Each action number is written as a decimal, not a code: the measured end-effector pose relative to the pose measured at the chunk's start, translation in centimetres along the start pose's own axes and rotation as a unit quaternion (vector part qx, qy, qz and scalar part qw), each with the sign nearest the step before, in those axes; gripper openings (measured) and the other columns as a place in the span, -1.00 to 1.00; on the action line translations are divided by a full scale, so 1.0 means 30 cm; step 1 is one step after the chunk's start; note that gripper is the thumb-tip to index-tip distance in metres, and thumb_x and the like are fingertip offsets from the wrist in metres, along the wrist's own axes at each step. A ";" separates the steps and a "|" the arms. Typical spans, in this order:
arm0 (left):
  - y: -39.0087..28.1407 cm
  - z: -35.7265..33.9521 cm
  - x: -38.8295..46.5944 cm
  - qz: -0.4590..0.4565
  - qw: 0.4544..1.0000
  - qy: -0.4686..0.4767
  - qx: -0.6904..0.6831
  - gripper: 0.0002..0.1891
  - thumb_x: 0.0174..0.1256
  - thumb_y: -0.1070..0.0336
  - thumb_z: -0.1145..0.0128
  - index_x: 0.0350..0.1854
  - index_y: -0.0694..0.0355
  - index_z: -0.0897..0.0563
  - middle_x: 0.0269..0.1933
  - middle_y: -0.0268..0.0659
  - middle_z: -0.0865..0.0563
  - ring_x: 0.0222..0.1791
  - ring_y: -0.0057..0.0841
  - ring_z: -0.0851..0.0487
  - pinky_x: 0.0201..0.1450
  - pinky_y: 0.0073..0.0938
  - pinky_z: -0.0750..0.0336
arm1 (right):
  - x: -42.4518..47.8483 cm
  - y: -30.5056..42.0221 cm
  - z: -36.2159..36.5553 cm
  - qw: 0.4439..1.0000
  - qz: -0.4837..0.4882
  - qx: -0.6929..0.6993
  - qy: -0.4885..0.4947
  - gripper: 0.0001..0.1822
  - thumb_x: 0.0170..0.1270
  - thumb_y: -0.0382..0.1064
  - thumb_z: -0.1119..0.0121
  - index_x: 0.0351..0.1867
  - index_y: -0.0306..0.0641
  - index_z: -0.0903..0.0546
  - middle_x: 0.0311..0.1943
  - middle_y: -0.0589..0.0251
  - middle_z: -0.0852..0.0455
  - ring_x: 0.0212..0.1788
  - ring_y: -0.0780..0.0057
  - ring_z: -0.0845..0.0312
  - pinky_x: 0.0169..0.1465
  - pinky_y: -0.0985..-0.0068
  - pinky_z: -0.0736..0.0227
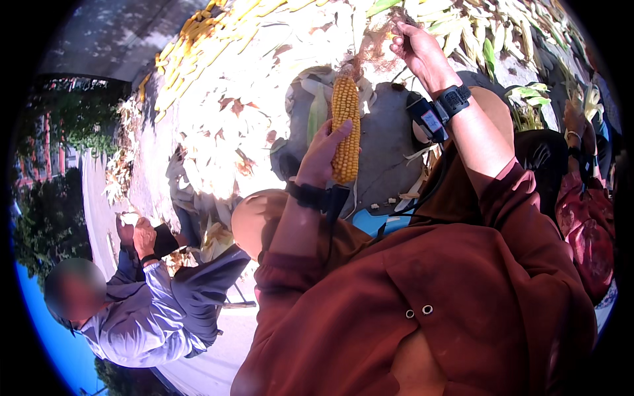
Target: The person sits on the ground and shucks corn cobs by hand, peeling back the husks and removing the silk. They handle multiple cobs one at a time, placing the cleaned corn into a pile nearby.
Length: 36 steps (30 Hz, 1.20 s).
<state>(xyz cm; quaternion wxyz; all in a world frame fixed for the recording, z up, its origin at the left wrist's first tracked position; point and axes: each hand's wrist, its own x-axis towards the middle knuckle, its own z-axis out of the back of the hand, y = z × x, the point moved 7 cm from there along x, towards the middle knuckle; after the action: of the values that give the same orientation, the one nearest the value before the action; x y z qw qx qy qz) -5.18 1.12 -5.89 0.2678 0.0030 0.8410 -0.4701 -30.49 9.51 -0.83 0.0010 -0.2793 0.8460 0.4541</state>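
A husked ear of yellow corn [345, 123] stands nearly upright in my left hand [322, 151], whose thumb lies across its lower half. Brown corn silk [379, 47] spreads from near the ear's tip towards my right hand [413, 47], which is raised at the upper right. The fingertips of that hand are bent close to dark silk; whether they pinch some of it is unclear. Behind the ear lies a pale green husk leaf [316, 115]. Both wrists wear black straps with small devices, and a cable hangs from the right one.
Husked ears [183, 64] are heaped at the upper left. Unhusked corn [475, 29] covers the upper right. Loose dry husks [237, 123] litter the sunlit ground. A blue plastic object [381, 222] sits between my knees. One person [143, 317] sits at the left, another [587, 213] at the right edge.
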 end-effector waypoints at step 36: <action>-0.029 -0.208 -0.064 -0.010 0.964 0.146 -0.220 -0.09 0.11 -0.61 0.35 0.06 0.23 -0.45 -0.37 -0.30 -0.54 -0.40 -0.49 -0.55 -0.34 -0.47 -0.53 | -0.297 -0.365 -0.241 0.846 -0.249 -0.038 0.470 -0.61 0.46 -0.09 0.11 0.07 -0.37 -0.49 -0.17 0.24 -0.65 -0.17 0.54 -0.58 -0.08 0.58 -0.50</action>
<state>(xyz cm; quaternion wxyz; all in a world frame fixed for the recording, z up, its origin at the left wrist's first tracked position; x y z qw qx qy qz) -6.55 6.07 -1.75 0.1315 0.0046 0.9537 -0.2704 -15.98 3.42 -2.71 -0.2943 -0.6607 0.6292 0.2845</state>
